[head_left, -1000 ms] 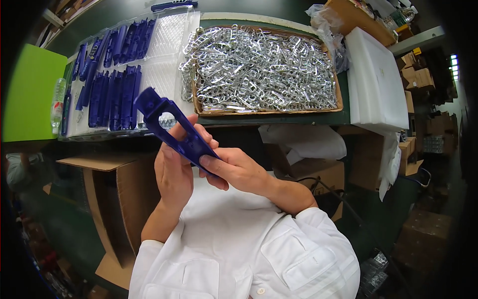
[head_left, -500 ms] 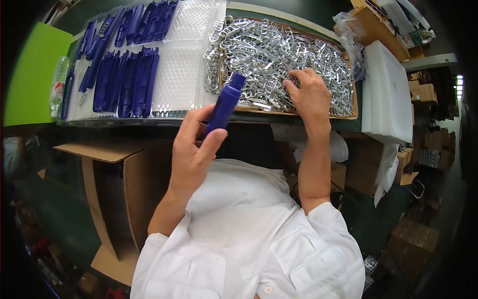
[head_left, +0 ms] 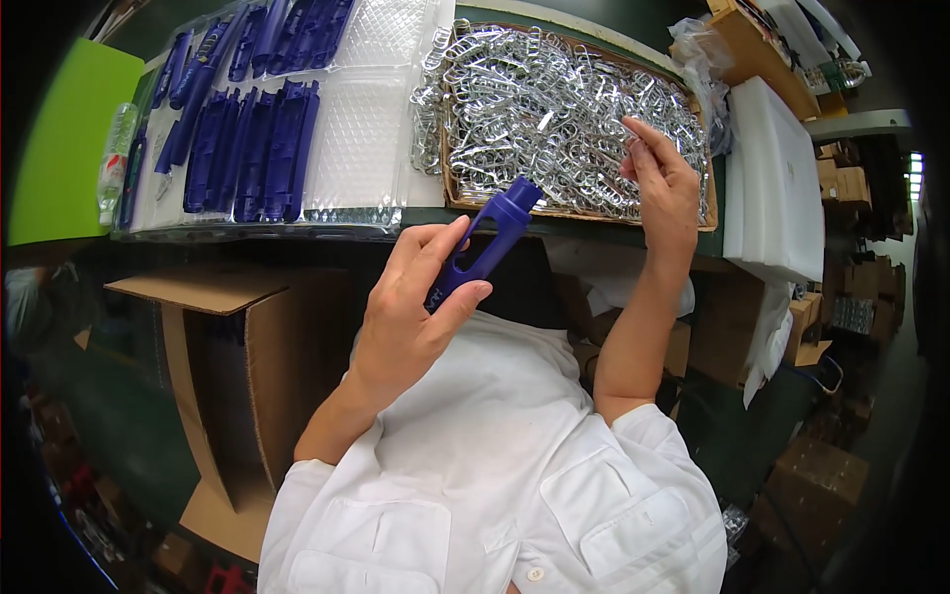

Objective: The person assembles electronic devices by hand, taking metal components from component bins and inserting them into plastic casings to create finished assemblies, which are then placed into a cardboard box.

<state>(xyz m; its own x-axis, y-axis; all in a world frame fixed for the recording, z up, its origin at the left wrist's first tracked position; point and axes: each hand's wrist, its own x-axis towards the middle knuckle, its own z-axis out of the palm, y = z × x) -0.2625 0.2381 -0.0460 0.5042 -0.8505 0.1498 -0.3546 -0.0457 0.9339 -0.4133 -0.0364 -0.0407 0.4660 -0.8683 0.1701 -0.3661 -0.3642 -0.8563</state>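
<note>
My left hand is wrapped round a blue plastic casing, a hollow tube with a long side opening and a narrower neck pointing up and right. It is held in front of the near edge of a shallow cardboard box, clear of the worktop. Heaped in that box are many shiny metal clips with looped ends. Over the right part of the heap is my right hand, its fingers drawn together. Whatever sits between those fingertips is too small to make out against the clips.
Left of the clips, a clear plastic tray bears rows of blue casing shells. A plastic bottle lies by a green board. White foam sheets stand to the right. Below the worktop is an open cardboard carton.
My left hand has moved right and turned the casing, so its side opening now shows. My right hand has shifted right across the clips, and its fingers have lifted from the heap.
</note>
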